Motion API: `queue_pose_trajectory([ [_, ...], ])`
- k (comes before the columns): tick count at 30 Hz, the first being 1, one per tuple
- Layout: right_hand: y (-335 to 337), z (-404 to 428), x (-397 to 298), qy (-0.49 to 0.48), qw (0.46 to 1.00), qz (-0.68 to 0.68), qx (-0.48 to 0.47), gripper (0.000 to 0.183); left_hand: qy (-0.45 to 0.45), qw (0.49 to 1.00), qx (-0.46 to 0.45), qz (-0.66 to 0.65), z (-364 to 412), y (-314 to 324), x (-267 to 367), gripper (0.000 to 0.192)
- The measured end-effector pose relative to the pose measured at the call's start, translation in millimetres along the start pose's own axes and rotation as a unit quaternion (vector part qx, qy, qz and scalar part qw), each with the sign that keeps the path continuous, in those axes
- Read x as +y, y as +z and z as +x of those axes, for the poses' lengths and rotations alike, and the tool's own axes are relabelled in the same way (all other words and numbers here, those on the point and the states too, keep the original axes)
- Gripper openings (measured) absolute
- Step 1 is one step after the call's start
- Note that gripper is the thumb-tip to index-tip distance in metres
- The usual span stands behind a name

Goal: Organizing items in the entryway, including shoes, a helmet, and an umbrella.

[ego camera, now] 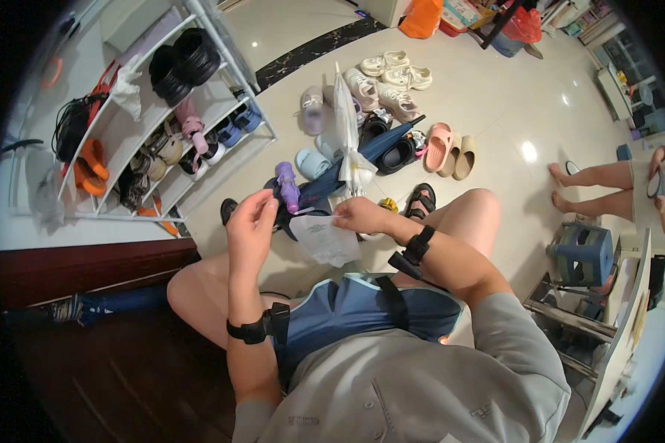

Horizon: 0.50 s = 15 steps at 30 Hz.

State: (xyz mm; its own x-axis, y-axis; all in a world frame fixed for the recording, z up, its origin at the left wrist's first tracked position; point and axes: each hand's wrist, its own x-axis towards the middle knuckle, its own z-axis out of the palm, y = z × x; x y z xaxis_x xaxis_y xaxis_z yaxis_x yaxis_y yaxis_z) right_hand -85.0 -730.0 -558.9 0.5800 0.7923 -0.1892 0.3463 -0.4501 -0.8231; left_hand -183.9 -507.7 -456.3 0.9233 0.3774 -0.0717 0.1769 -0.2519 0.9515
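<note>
A translucent white plastic bag [326, 239] with small print hangs from my right hand [359, 215], its top edge pinched between thumb and fingers. To the left of the bag my left hand [252, 221] is raised, fingers bent and thumb close to them; whether something thin is between them cannot be told. Just beyond the hands lie a folded purple umbrella [288, 187], a closed white umbrella [345, 122] and a dark blue umbrella [385, 143]. Light blue slippers [312, 164] and black clogs [396, 156] lie around them on the floor.
A white shoe rack [169, 144] holding shoes stands at the left. Pale sneakers [396, 102] and pink slides [438, 147] lie on the tiles ahead. At the right are a blue plastic stool [584, 255] and another person's bare legs [601, 191]. Dark wooden furniture [116, 365] is at lower left.
</note>
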Motion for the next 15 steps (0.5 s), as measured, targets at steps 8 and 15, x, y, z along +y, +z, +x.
queue_pose_trajectory([
  [8, -6.6, 5.5, -19.4, -0.016, 0.977, 0.211, -0.024, 0.021, 0.042, 0.958, -0.070, 0.275, -6.6, -15.4, -59.1, 0.065],
  [15, -23.1, -1.2, -16.9, -0.001, 0.969, 0.239, -0.061, 0.018, -0.073, 0.981, -0.180, -0.028, -2.9, 3.8, -49.2, 0.084],
])
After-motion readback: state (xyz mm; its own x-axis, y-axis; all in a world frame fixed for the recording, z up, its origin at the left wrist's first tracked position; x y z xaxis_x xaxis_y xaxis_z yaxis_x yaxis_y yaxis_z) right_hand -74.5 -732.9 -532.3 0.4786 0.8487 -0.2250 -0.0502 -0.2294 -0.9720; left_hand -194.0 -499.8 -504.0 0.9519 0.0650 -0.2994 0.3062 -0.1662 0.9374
